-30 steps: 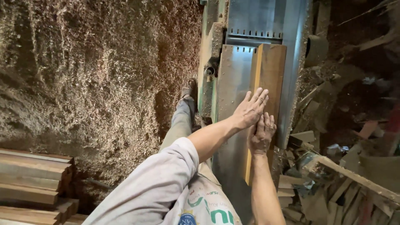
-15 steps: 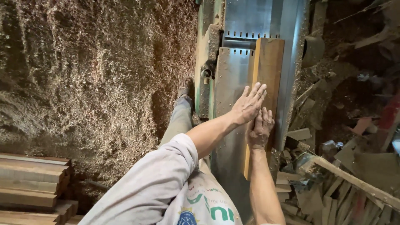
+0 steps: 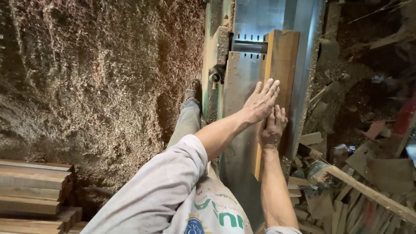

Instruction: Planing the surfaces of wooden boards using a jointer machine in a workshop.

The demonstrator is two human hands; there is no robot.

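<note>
Wooden board [image 3: 284, 56] lies flat on the grey metal machine table [image 3: 240, 82], long axis running away from the person, right edge against the upright metal fence [image 3: 310, 65]. Far end of the board sits over the slotted gap [image 3: 247, 45] in the table; what lies inside the gap is too dark to make out. Near end of the board is partly hidden under the forearms.

Left hand [image 3: 261, 102]: flat on the top face of the board, fingers spread and extended, palm down. It grasps nothing; pressure cannot be judged. Right hand [image 3: 272, 128]: just behind the left, touching it, palm down on the board, fingers loosely together and slightly curled. Its thumb is hidden.

Both forearms are bare. Pale sleeve [image 3: 164, 186] covers the left upper arm; printed shirt front is cut off at the lower frame edge.

Left of the machine: one trouser leg and shoe [image 3: 192, 93] on the floor, then a deep bed of sawdust and shavings [image 3: 95, 73]. Stacked planks [image 3: 32, 195] at lower left, partly out of frame. Right of the fence: a dim jumble of wood offcuts [image 3: 346, 190]; individual pieces are hard to separate.
</note>
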